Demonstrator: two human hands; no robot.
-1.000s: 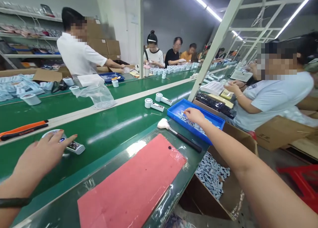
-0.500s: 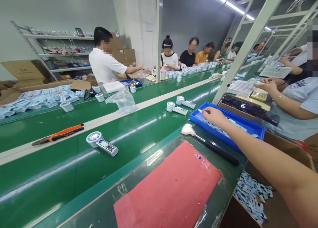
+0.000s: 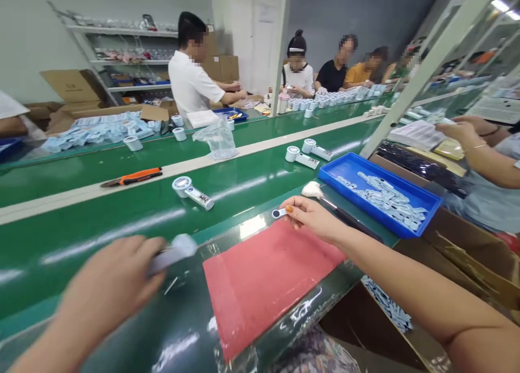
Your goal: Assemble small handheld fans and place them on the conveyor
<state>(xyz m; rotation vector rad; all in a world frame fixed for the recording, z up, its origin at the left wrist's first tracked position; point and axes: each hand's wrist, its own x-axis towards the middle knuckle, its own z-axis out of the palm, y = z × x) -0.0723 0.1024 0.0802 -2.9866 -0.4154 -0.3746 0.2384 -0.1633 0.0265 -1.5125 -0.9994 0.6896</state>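
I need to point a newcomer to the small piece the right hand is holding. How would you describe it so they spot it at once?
Start at the red mat at the near edge of the green conveyor belt. Just above its far edge, the right hand pinches a small white-and-blue piece between its fingertips. Similar pieces lie heaped in the blue tray to the right; this one alone is lifted out and held.

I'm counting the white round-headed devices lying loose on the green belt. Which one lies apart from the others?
The single device just beyond the orange-handled tool, with its handle pointing right. The other two lie side by side near the blue tray.
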